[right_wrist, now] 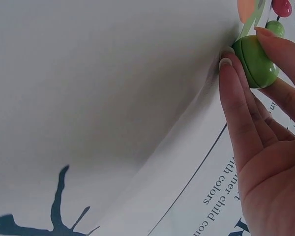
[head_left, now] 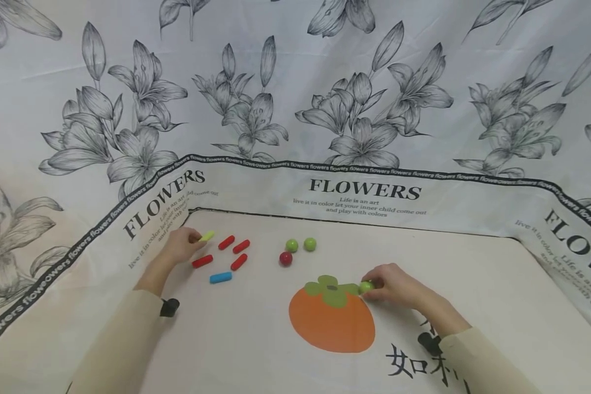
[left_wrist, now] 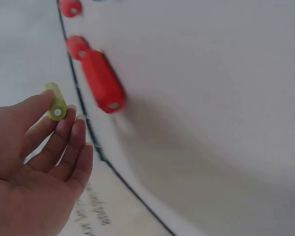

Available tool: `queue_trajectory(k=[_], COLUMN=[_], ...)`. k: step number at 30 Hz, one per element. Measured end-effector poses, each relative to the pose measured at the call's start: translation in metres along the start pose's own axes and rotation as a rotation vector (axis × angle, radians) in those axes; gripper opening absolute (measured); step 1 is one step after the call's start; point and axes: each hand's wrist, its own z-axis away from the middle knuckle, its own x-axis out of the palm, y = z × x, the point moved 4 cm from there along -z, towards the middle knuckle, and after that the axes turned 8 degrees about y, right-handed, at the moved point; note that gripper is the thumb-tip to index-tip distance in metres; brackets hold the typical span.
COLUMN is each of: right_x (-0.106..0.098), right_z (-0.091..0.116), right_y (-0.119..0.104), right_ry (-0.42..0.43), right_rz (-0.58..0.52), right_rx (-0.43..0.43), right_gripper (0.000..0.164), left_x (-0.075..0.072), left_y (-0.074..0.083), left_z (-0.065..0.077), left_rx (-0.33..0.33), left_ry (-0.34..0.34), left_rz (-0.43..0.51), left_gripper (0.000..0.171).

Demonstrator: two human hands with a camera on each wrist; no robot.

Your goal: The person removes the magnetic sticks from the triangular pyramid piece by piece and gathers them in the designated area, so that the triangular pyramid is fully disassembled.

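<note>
My left hand [head_left: 182, 244] is at the far left of the table, pinching a short yellow-green stick [left_wrist: 57, 102] between thumb and fingers. The stick has a pale dot on its end. Several red sticks [head_left: 202, 261] of similar shape lie just right of that hand, and a blue stick [head_left: 220, 278] lies nearer to me. My right hand [head_left: 393, 285] pinches a shiny green ball [right_wrist: 255, 61] with a seam around it, beside the leaf of the printed persimmon. Two other green balls [head_left: 310, 244] and a red ball [head_left: 285, 259] sit together near the table's middle.
The pale table cover [head_left: 246, 328] bears a printed orange persimmon [head_left: 332, 325] and black characters [head_left: 406, 362] at the right. A flower-printed curtain [head_left: 256, 109] rises behind the table and along its sides.
</note>
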Motion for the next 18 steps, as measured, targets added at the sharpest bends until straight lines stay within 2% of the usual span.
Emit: queue_trajectory(k=[4, 7, 12, 18], right_x=[0.001, 0.002, 0.006, 0.01], right_z=[0.0, -0.001, -0.01, -0.045], right_y=[-0.001, -0.006, -0.012, -0.009], right_ry=[0.009, 0.019, 0.06, 0.193], right_rz=[0.008, 0.011, -0.002, -0.013], right_rx=[-0.013, -0.016, 0.033, 0.122], right_gripper=[0.023, 0.023, 0.024, 0.03], left_x=[0.004, 0.005, 0.009, 0.014], left_y=[-0.017, -0.023, -0.023, -0.025], left_z=[-0.001, 0.001, 0.002, -0.002], left_rx=[-0.111, -0.161, -0.164, -0.141], left_ry=[-0.046, -0.068, -0.087, -0.093], left_rz=[-0.025, -0.029, -0.012, -0.01], left_gripper=[0.042, 0.041, 0.037, 0.038])
